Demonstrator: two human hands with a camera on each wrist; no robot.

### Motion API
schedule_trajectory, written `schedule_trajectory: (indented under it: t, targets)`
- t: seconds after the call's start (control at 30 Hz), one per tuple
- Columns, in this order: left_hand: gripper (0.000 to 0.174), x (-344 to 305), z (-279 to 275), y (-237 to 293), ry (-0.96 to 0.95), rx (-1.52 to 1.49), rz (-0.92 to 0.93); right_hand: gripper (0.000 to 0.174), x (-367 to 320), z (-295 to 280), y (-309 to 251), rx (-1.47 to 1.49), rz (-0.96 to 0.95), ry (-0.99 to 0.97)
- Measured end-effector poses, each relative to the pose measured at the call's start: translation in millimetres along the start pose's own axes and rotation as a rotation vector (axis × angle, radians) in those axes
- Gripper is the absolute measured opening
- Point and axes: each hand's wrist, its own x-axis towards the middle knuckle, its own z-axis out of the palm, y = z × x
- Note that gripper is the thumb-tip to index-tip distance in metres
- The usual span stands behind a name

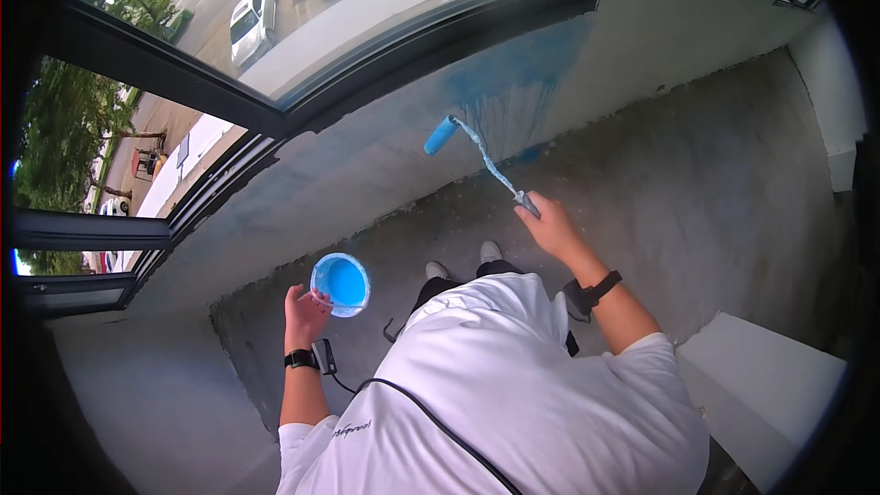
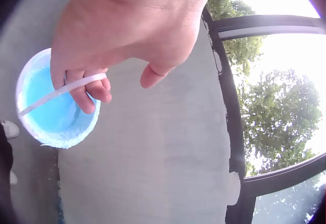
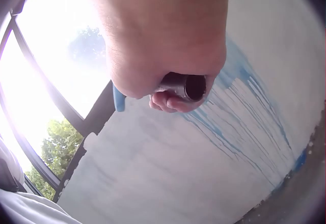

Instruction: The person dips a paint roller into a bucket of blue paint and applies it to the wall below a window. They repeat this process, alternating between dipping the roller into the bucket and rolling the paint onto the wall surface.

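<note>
My left hand (image 1: pixel 307 313) holds a bucket of blue paint (image 1: pixel 345 284) by its white handle (image 2: pixel 63 90); in the left wrist view the fingers of the hand (image 2: pixel 127 35) curl round that strap, with the thumb free of it. My right hand (image 1: pixel 555 229) grips the dark handle (image 3: pixel 175 84) of a paint roller, its fingers wrapped round it in the right wrist view. The blue roller head (image 1: pixel 441 136) is held up near the wall below the window, left of a blue patch (image 1: pixel 513 82) with drips; whether it touches the wall I cannot tell.
A dark window frame (image 1: pixel 367 64) runs above the low grey wall (image 1: pixel 367 165). My shoes (image 1: pixel 491 251) stand on the concrete floor (image 1: pixel 678 192). A white panel (image 1: pixel 761 385) is at the lower right. A black cable (image 1: pixel 440 426) crosses the white shirt.
</note>
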Motion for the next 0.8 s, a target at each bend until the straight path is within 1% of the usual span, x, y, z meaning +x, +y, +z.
schedule_trajectory:
  t: [0.07, 0.1, 0.17, 0.23, 0.3, 0.37, 0.4, 0.47, 0.5, 0.53, 0.57, 0.6, 0.63, 0.7, 0.8]
  targets:
    - [0.030, -10.5, 39.1, -1.9, -0.074, 0.105, 0.038, 0.026, -0.5, 6.6, -0.9, 0.004, -0.024, -0.038]
    - [0.030, -11.0, 54.5, -2.7, -0.063, 0.099, 0.044, 0.026, 0.4, 10.4, -1.4, 0.004, -0.044, -0.066]
    - [0.028, -18.7, 79.6, -5.9, -0.211, 0.192, 0.045, 0.026, -3.6, 13.3, -9.6, 0.022, -0.062, -0.107]
    - [0.023, -22.7, 107.6, -8.7, -0.273, 0.245, 0.036, 0.026, -2.6, 17.4, -17.3, 0.033, -0.082, -0.139]
    - [0.023, -25.3, 133.0, -11.6, -0.286, 0.255, 0.036, 0.026, -1.8, 20.1, -23.8, -0.028, -0.125, -0.199]
    - [0.023, -29.1, 154.9, -14.9, -0.353, 0.287, 0.024, 0.026, -2.2, 23.3, -24.9, -0.061, -0.139, -0.235]
    - [0.023, -30.5, 163.5, -16.9, -0.347, 0.283, 0.023, 0.026, -2.9, 23.2, -25.7, -0.091, -0.152, -0.263]
    - [0.026, -28.0, 175.4, -21.1, -0.473, 0.307, 0.003, 0.027, -3.4, 26.0, -23.6, -0.142, -0.164, -0.293]
    - [0.026, -27.7, 182.7, -22.4, -0.470, 0.305, 0.002, 0.027, -3.4, 27.1, -22.4, -0.192, -0.176, -0.314]
    - [0.027, -28.6, 189.6, -24.4, -0.513, 0.313, -0.013, 0.027, -4.3, 29.1, -20.4, -0.193, -0.175, -0.319]
    - [0.027, -30.3, 196.9, -26.4, -0.558, 0.321, -0.027, 0.028, -5.0, 31.5, -18.0, -0.257, -0.217, -0.309]
    - [0.029, -33.2, 204.2, -28.4, -0.565, 0.343, -0.023, 0.028, -5.3, 32.7, -17.5, -0.321, -0.258, -0.298]
    - [0.029, -38.0, 211.4, -30.2, -0.563, 0.343, -0.027, 0.028, -6.7, 33.4, -19.6, -0.320, -0.254, -0.301]
    - [0.029, -41.9, 222.6, -33.8, -0.585, 0.412, 0.009, 0.026, -6.5, 38.7, -25.3, -0.480, -0.241, -0.274]
    - [0.029, -40.1, 228.6, -38.8, -0.613, 0.428, 0.004, 0.024, -4.5, 45.1, -30.1, -0.512, -0.238, -0.229]
